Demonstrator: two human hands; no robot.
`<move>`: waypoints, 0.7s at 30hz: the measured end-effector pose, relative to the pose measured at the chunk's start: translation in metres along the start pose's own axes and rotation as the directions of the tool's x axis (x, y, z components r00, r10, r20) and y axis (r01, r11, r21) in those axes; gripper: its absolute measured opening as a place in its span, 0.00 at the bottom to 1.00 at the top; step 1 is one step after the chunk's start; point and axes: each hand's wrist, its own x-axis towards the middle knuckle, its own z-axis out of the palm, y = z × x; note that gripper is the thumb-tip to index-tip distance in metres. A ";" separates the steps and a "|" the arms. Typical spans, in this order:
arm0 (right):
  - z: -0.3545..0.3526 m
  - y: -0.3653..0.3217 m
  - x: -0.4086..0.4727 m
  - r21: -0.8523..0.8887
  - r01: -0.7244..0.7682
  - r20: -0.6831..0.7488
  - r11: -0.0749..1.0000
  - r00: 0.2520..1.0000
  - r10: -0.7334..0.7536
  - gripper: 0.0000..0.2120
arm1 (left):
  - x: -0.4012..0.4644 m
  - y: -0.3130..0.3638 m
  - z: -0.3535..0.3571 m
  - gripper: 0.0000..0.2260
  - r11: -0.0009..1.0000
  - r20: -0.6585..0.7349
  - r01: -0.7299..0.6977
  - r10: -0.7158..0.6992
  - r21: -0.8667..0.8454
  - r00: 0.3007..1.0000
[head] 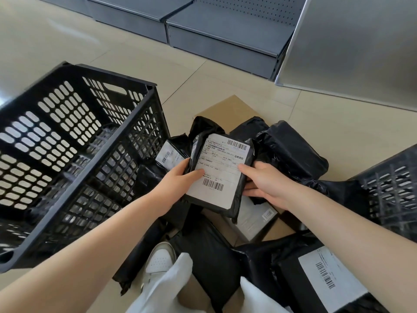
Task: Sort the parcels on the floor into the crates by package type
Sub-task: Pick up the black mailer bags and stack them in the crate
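A black poly-bag parcel [222, 170] with a white shipping label is lifted above the pile on the floor. My left hand [180, 177] grips its left edge, thumb on the label. My right hand [264, 184] holds its right edge, thumb on top and fingers underneath. Several more black bag parcels [291, 147] lie around and beneath it, with a brown cardboard box [232, 109] behind them. A large black slotted crate [74, 141] stands to the left, with some dark bags showing low inside. A second black crate [392, 188] sits at the right edge.
Grey metal shelving bases [221, 41] line the far side, and a grey panel [352, 46] stands at the right. My white shoe [159, 260] and white trouser legs are at the bottom. Another labelled black parcel [325, 281] lies at bottom right on the beige tiles.
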 end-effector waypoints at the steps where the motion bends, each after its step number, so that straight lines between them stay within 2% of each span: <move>1: 0.002 0.000 0.001 0.001 0.001 0.002 1.000 1.000 -0.001 0.16 | 0.000 0.000 -0.001 0.11 1.000 0.006 0.005 -0.005 -0.003 1.000; 4: 0.007 0.001 0.002 0.019 0.008 0.014 1.000 1.000 -0.008 0.16 | -0.001 0.004 -0.006 0.13 0.999 0.000 0.002 -0.002 0.034 1.000; 7: 0.012 0.003 0.005 0.127 0.009 -0.012 0.992 1.000 -0.008 0.16 | -0.002 0.008 -0.014 0.18 0.996 -0.052 -0.038 0.042 0.081 0.998; 11: 0.015 0.010 0.006 0.221 -0.019 -0.024 0.975 0.999 0.026 0.18 | -0.004 0.015 -0.022 0.14 0.991 -0.181 -0.097 0.112 0.093 0.977; 16: 0.006 0.018 0.008 0.211 -0.031 -0.036 0.977 0.999 0.040 0.15 | -0.011 0.034 -0.051 0.06 0.984 -0.334 -0.162 0.179 0.077 0.925; 21: -0.001 0.029 0.011 0.203 -0.064 -0.075 0.977 0.994 0.081 0.16 | -0.011 0.059 -0.103 0.10 0.972 -0.483 -0.229 0.224 0.049 0.846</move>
